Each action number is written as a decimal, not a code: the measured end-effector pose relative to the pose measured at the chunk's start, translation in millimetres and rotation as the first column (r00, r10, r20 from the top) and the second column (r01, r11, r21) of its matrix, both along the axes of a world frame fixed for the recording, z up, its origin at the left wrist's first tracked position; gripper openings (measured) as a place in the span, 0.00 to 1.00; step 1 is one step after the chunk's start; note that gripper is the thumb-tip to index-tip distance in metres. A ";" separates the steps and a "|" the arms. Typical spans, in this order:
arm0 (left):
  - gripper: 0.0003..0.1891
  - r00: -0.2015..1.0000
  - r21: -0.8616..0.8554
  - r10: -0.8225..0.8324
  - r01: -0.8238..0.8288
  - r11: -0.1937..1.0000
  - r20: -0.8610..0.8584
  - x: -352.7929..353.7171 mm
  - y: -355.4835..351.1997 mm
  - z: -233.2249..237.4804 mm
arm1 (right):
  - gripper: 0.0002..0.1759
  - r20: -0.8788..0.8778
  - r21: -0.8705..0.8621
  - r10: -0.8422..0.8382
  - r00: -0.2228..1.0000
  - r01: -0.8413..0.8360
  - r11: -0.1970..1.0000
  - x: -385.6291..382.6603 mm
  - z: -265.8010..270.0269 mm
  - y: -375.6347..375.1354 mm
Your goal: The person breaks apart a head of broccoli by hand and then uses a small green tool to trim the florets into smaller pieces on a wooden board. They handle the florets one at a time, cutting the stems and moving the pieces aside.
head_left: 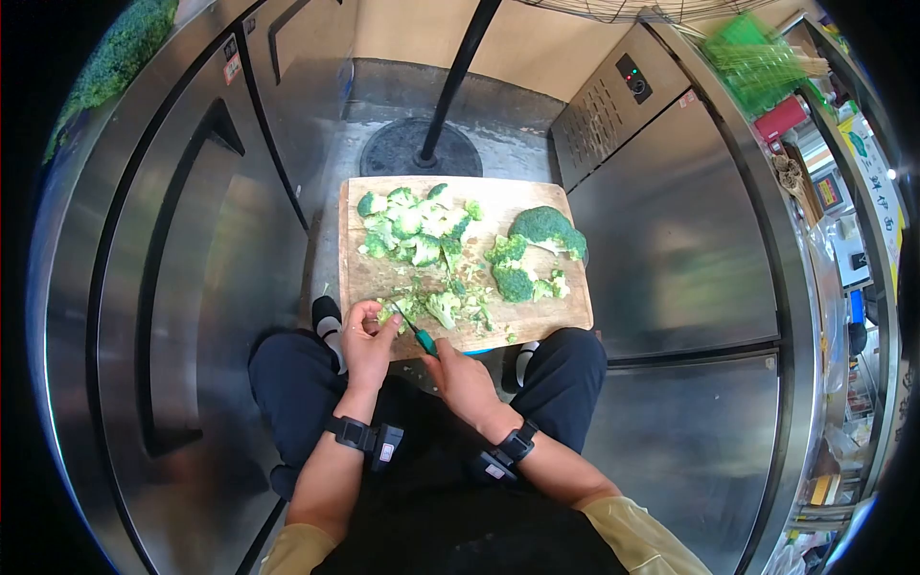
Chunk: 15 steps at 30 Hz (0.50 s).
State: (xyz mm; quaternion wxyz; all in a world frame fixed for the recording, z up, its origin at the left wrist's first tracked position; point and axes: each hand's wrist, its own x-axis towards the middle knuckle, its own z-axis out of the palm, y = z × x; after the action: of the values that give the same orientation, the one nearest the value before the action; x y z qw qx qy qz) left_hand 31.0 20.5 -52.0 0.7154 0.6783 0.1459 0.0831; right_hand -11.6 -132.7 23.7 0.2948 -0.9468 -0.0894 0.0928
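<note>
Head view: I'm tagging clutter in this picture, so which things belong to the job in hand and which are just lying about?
Part of the job:
green-handled knife, in the right hand
broccoli piece, at the left hand
cutting board
cut florets
large broccoli head

Apparently just about:
black pole, beyond the board
red item, upper right
bright green item, near it

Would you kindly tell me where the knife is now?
In the head view, the knife is in the right hand, at the near edge of the cutting board, beside the left hand.
</note>
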 end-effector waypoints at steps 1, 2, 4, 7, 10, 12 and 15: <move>0.13 1.000 -0.017 0.006 -0.006 1.000 -0.006 0.2 0.0 1.5 | 0.13 -0.016 0.002 -0.004 1.000 0.004 1.000 -0.5 5.1 -0.4; 0.13 1.000 -0.034 0.011 -0.012 0.999 -0.013 0.3 -0.5 3.2 | 0.13 -0.033 0.002 -0.009 0.999 0.009 1.000 -1.4 9.4 -0.8; 0.14 1.000 -0.037 0.019 -0.020 0.999 -0.015 2.1 -0.8 3.4 | 0.13 0.000 0.023 -0.016 1.000 0.016 1.000 -2.9 16.3 -1.3; 0.14 1.000 -0.068 0.021 -0.022 0.997 -0.018 3.0 -1.6 6.5 | 0.13 0.009 0.023 -0.014 1.000 0.014 1.000 -2.2 15.4 -3.6; 0.15 0.999 -0.190 0.004 -0.011 0.982 -0.037 2.2 -2.0 15.2 | 0.13 0.016 0.005 -0.014 1.000 0.014 1.000 -0.7 13.5 -5.0; 0.16 0.999 -0.199 -0.027 0.020 0.980 -0.032 0.8 -0.5 13.0 | 0.13 0.018 0.000 -0.009 1.000 0.009 1.000 -1.1 11.5 -4.8; 0.16 0.999 -0.181 -0.035 0.031 0.983 -0.020 1.0 -0.6 14.3 | 0.13 0.029 0.004 -0.005 1.000 0.005 1.000 -1.1 10.8 -5.7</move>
State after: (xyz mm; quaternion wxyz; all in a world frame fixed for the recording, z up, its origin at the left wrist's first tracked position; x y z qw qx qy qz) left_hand 32.0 19.9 -37.8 0.7735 0.6139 0.1497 0.0500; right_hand -12.7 -138.4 34.4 0.2956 -0.9477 -0.0914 0.0783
